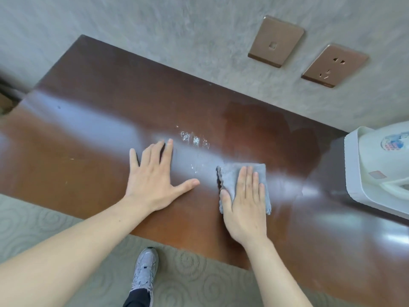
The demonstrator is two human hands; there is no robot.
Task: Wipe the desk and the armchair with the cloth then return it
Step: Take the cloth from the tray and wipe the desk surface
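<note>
The worktop (93, 120) is showing as a long slab of glossy reddish-brown wood, its polished face reflecting pale window light in soft bands. Its left end is cutting off square, with a stretch of bare wood running from there towards the middle. The left hand (155, 173) is lying flat on the wood near the front edge, fingers straight and spread wide, thumb pointing right, holding nothing. Just beyond its fingertips a patch of glittering wet streaks (194, 140) is sitting on the surface.

Right of that, the cloth (234, 176) is lying on the worktop near the front edge: a grey, nubbly, roughly square piece with a frayed, wavy left border. The right hand (245, 207) is pressing down on it with straight, close-set fingers, the thumb resting along the cloth's left side. Beyond the cloth a darker damp area is spreading towards the back edge.

At the right end a white plastic appliance (376, 169) with rounded corners is standing on the wood. Two flat bronze wall plates (275, 41) are sitting on the mottled grey wall above. Patterned carpet (44, 220) is lying below the front edge, a grey trainer (146, 269) planted on it.
</note>
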